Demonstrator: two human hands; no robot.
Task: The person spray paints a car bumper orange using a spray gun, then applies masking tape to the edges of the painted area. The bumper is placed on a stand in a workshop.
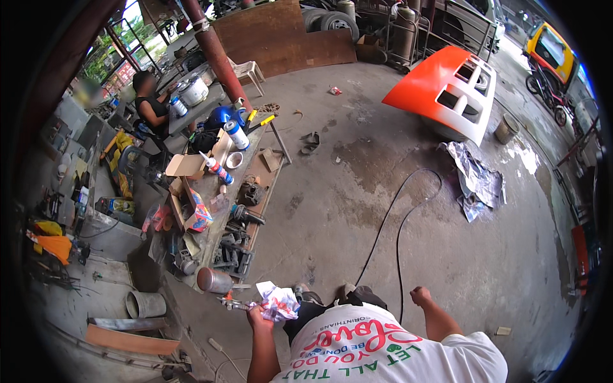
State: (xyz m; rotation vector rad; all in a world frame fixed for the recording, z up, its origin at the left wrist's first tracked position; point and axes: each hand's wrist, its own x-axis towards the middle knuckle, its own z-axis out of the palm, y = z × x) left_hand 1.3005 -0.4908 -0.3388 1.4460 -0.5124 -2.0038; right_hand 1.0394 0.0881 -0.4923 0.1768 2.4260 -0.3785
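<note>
My left hand (257, 316) is closed around a spray gun (232, 302) with a metal cup (214, 280) at its front. Crumpled white paper with red stains (278, 302) is bunched against the same hand and partly covers the grip. Out to the right, my right hand (420, 295) hangs low with its fingers curled in, and nothing shows in them. A black hose (385, 225) loops over the concrete floor ahead of me and runs back to my waist. Farther off stands a panel (424, 86) painted orange-red and white.
A cluttered workbench (214, 237) at left bears a caulk tube (219, 170), an open carton (185, 204) and a spray can (236, 135). A seated person (151, 105) is beyond it, past a red post (223, 60). Crumpled sheeting (474, 180) and a bucket (507, 128) are near the panel.
</note>
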